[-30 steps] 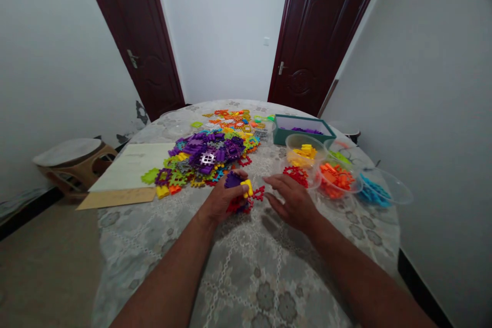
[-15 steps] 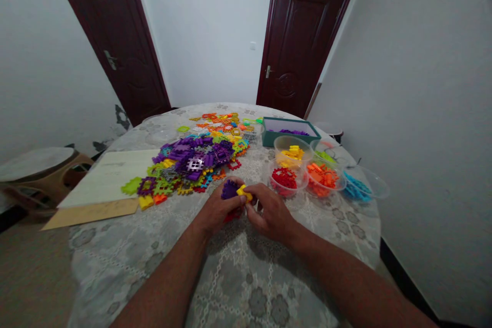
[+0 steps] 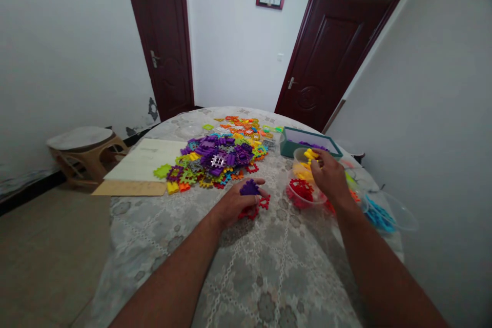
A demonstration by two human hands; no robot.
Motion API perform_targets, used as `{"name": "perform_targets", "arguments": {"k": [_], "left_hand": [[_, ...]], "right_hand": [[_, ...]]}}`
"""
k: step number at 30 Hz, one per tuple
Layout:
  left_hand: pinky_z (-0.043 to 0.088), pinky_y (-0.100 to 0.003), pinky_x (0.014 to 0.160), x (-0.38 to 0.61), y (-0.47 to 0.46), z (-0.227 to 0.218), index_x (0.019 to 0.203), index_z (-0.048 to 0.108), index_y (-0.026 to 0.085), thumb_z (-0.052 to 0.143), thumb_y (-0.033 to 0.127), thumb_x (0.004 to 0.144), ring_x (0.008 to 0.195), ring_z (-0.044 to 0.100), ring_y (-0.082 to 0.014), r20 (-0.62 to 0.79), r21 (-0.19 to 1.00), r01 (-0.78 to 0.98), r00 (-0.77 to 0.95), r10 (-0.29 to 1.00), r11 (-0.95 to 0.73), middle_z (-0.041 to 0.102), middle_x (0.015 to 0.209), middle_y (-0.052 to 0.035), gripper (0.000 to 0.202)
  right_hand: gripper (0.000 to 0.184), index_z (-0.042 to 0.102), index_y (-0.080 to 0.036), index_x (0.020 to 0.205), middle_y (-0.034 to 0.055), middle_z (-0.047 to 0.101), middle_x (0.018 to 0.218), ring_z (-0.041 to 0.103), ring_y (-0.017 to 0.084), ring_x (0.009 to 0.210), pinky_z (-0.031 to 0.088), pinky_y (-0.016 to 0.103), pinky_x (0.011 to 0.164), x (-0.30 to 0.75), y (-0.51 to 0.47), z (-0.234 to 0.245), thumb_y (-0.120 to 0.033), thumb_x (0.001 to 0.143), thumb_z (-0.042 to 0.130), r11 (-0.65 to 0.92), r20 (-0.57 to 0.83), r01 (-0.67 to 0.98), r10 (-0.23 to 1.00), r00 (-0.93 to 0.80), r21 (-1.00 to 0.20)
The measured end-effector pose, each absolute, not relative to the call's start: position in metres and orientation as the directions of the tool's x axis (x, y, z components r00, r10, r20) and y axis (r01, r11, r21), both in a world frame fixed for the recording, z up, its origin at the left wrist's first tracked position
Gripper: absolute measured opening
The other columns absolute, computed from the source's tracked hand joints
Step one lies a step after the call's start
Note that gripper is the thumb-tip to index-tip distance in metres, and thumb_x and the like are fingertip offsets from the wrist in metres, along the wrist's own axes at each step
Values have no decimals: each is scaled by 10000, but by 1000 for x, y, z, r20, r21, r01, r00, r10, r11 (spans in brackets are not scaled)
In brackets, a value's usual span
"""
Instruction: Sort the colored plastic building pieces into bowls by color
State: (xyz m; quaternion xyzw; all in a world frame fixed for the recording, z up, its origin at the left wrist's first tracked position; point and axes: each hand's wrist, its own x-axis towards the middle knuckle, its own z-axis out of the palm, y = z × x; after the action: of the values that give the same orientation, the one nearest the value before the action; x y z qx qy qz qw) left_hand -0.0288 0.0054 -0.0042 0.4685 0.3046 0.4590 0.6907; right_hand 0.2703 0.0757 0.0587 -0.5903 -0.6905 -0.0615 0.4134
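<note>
My left hand is closed around a purple toothed building piece and red toothed pieces that stick out below and beside the fingers. Over on the right, my right hand pinches a yellow building piece above the clear tub of yellow pieces. A clear tub of red pieces stands just in front of that one. Beyond my left hand lies a mixed heap of interlocking plastic pieces, with purple ones on top.
A green box with purple pieces stands behind the tubs. Blue pieces sit in a tub at the right; my right forearm partly hides the orange ones. A pale board lies left of the heap, and a stool stands beyond the table.
My right hand has left my left hand and moved right, carrying the yellow piece over the yellow tub. My left hand keeps the purple and red pieces. The view has shifted.
</note>
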Motion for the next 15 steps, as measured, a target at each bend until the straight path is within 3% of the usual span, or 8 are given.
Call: {"name": "perform_targets", "arguments": {"k": [4,9,12,15], "left_hand": [[408,-238,510,-29,6,-5,1340,633,187,806,245,752,600,573,-109,13,932,-336,400,916,133,734,1079,-109,615],[378,-240,507,-29,6,-3,1290,681,200,803,274,773,557,506,-99,6,961,-259,365,931,95,661,894,-20,536],[415,-258,568,-29,7,-2,1173,739,193,775,302,816,615,538,-137,82,991,-130,369,926,-36,668,829,-22,375],[494,-312,721,-29,9,-3,1001,777,193,763,202,758,795,626,-217,224,973,-26,325,919,-228,735,903,-60,243]], "right_hand": [[425,687,-101,1270,223,718,1226,669,313,1098,510,510,1032,268,87,56,-229,909,503,254,673,900,737,56,-353],[361,670,-187,1313,109,732,1105,660,204,820,564,382,835,204,30,51,-250,984,536,522,583,712,789,-195,-469],[365,635,-230,1371,78,737,1104,679,195,893,557,348,852,164,-8,49,-260,1013,574,613,504,587,783,-364,-528],[342,646,-250,1338,70,735,1170,680,220,1035,536,366,932,143,-26,48,-257,997,625,647,471,552,762,-445,-526]]}}
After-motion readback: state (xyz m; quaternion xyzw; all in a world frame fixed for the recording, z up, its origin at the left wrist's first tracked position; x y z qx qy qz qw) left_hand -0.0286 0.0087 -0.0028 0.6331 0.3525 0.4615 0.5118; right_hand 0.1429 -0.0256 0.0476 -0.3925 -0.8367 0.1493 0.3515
